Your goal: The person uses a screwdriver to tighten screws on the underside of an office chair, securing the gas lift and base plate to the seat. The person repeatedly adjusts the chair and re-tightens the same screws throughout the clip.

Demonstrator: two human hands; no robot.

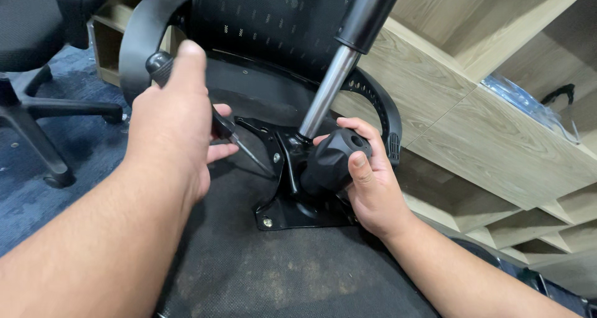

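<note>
An office chair lies upturned, its dusty black seat underside (pixel 261 274) facing me. A black metal mechanism plate (pixel 283 209) is bolted to it, with a silver gas cylinder (pixel 329 84) rising from it. My left hand (pixel 171 116) grips a screwdriver (pixel 233 134) by its black handle, the shaft pointing down-right at the plate. My right hand (pixel 367 181) is wrapped around a black tension knob (pixel 333 159) on the plate's right side.
The chair's curved black armrests (pixel 140 38) and mesh backrest (pixel 267 19) lie behind the plate. Light wooden shelving (pixel 485 125) stands on the right. Another chair's black base (pixel 37 125) rests on blue carpet at the left.
</note>
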